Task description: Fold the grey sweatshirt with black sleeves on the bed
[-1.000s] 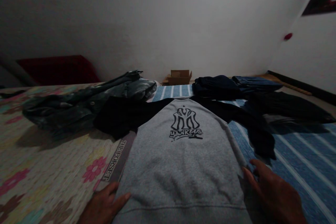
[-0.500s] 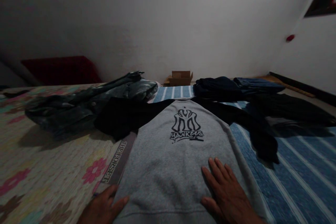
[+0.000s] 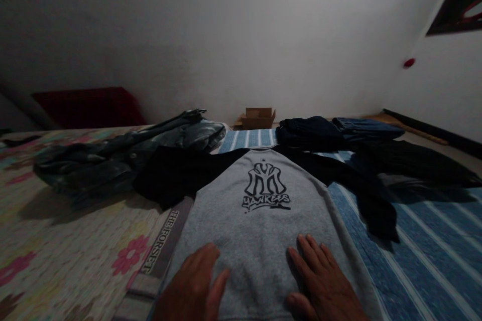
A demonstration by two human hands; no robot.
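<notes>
A grey sweatshirt (image 3: pixel 259 230) with black sleeves and a dark "Yankees" print lies spread out, front up, its neck pointing away from me. My right hand (image 3: pixel 320 278) rests flat on the lower right of its body, fingers stretched. Over the lower left part is my left hand (image 3: pixel 194 281), with thumb apart from the fingers and nothing held; whether it touches the fabric I cannot tell. One sleeve reaches left onto a heap of grey-green clothing (image 3: pixel 113 160). The other sleeve bends down to the right. The bottom hem is partly hidden by my hands.
Beneath are a floral quilt (image 3: pixel 86 241) and a blue striped cloth (image 3: pixel 425 241) with grey lettered edging. Folded dark trousers (image 3: pixel 309 130), folded jeans (image 3: pixel 365 128) and a black garment (image 3: pixel 417 160) lie at back right. A cardboard box (image 3: pixel 258 119) stands by the wall.
My left hand has moved right, from the sweatshirt's left edge onto its lower body. My right hand stays nearly in place. The view has tilted up slightly.
</notes>
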